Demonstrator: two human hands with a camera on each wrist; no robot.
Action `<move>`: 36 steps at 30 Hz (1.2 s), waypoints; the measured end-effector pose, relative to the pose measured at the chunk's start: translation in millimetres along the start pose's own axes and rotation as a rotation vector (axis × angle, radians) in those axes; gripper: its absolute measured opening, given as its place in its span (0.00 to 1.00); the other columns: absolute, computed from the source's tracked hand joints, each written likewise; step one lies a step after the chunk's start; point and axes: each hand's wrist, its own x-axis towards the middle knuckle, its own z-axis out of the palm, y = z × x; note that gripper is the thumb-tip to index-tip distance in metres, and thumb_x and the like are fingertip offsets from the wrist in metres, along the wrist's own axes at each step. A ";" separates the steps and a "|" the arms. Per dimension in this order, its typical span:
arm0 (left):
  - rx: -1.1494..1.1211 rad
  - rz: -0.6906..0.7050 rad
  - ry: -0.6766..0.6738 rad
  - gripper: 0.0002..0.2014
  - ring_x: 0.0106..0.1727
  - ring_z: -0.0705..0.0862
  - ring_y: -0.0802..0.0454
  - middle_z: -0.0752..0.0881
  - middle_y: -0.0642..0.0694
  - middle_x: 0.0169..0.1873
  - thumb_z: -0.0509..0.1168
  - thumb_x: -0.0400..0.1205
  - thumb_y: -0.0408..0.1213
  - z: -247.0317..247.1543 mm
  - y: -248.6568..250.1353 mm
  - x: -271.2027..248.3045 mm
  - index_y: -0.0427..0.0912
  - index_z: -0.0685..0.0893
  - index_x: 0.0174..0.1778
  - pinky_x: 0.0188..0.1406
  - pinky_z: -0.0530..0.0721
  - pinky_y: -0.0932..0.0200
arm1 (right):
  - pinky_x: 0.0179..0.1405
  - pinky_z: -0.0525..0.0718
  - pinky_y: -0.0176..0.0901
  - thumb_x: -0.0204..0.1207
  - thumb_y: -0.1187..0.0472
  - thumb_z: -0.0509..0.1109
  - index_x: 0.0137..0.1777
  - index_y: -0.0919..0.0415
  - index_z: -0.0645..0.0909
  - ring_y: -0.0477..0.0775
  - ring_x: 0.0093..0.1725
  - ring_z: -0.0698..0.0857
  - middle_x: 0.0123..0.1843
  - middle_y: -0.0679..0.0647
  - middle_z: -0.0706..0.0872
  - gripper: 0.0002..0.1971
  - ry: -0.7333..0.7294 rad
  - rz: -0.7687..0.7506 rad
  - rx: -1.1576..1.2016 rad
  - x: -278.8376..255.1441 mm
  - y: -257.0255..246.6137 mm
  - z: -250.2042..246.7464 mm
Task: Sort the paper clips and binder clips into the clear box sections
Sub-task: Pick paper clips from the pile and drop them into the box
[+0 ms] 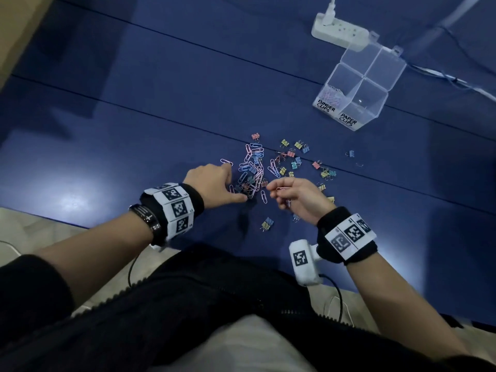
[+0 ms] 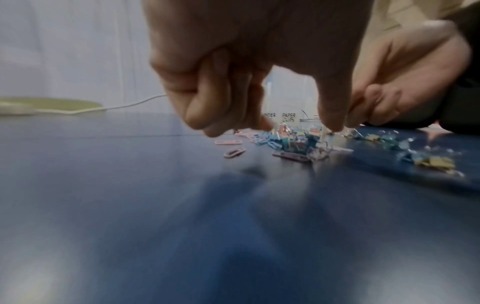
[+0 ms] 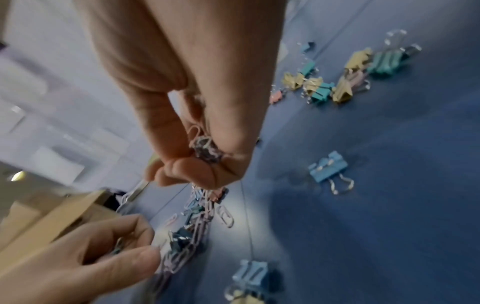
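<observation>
Two hands work over a mixed pile of paper clips (image 1: 252, 167) and binder clips (image 1: 298, 157) on the blue surface (image 1: 134, 130). Left hand (image 1: 214, 187) reaches down into the near-left edge of the pile, fingers curled; the right wrist view shows thumb and forefinger closing on clips at the pile's edge, but exactly what it holds is too blurred to tell. Right hand (image 1: 298, 198) hovers just right of the pile, fingers curled round a small bunch of paper clips, one pink clip sticking out from the fingertips toward the left hand. Right wrist view confirms the bunch clamped in the palm. Clear box (image 1: 362, 87) sits well apart, far right, four sections; the two near ones are labelled BINDER CLIPS and PAPER CLIPS. The section behind the BINDER CLIPS label already has pale paper clips in it. Binder clips are scattered mostly right of the paper clip pile, a few near the right wrist. White power strip (image 1: 339, 32) lies just beyond the box, a plug in it.
</observation>
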 end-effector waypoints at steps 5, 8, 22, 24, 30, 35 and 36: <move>0.197 -0.002 -0.005 0.35 0.57 0.85 0.40 0.84 0.41 0.57 0.60 0.73 0.67 16.2 9.5 -2.7 0.38 0.70 0.60 0.47 0.79 0.51 | 0.18 0.66 0.29 0.76 0.76 0.51 0.31 0.63 0.76 0.46 0.26 0.66 0.30 0.53 0.72 0.18 0.017 0.021 -0.210 3.4 -1.1 9.3; 0.180 0.005 -0.034 0.26 0.60 0.83 0.37 0.82 0.38 0.61 0.58 0.81 0.57 23.4 17.9 -3.7 0.36 0.69 0.61 0.51 0.80 0.47 | 0.31 0.70 0.36 0.84 0.64 0.51 0.34 0.61 0.78 0.47 0.31 0.67 0.31 0.50 0.66 0.19 0.042 -0.033 -0.485 5.5 -0.8 8.1; -0.052 0.188 -0.120 0.09 0.47 0.80 0.40 0.84 0.37 0.48 0.51 0.84 0.39 13.8 8.2 -1.9 0.39 0.73 0.47 0.43 0.71 0.55 | 0.40 0.70 0.26 0.77 0.77 0.50 0.46 0.69 0.78 0.50 0.44 0.73 0.41 0.50 0.77 0.14 0.202 -0.308 -0.862 8.8 8.6 -0.8; -0.393 0.112 -0.121 0.08 0.35 0.74 0.46 0.80 0.44 0.32 0.53 0.79 0.39 5.1 -1.5 2.7 0.42 0.69 0.35 0.34 0.66 0.60 | 0.51 0.74 0.40 0.81 0.67 0.52 0.48 0.68 0.76 0.53 0.48 0.74 0.46 0.55 0.77 0.11 0.191 -0.349 -1.040 7.6 11.2 2.7; -1.396 -0.037 -0.215 0.01 0.10 0.56 0.62 0.67 0.52 0.11 0.49 0.60 0.31 -13.9 -11.3 3.3 0.39 0.63 0.25 0.18 0.57 0.81 | 0.51 0.76 0.49 0.72 0.51 0.71 0.64 0.56 0.72 0.54 0.52 0.71 0.50 0.55 0.70 0.22 0.161 -0.281 -1.283 14.0 10.6 12.0; -1.546 -0.042 -0.216 0.05 0.10 0.60 0.60 0.73 0.49 0.13 0.49 0.65 0.35 -13.9 -11.7 1.7 0.39 0.67 0.27 0.13 0.57 0.80 | 0.53 0.78 0.50 0.70 0.58 0.74 0.54 0.64 0.76 0.57 0.50 0.74 0.48 0.56 0.69 0.16 0.200 -0.304 -1.095 25.2 10.0 6.3; -1.471 -0.064 -0.178 0.06 0.11 0.60 0.60 0.72 0.51 0.14 0.51 0.67 0.37 -12.7 -10.8 2.5 0.40 0.68 0.27 0.13 0.56 0.78 | 0.52 0.77 0.49 0.70 0.59 0.74 0.51 0.66 0.77 0.55 0.47 0.73 0.47 0.55 0.68 0.15 0.206 -0.310 -1.078 26.8 9.4 5.7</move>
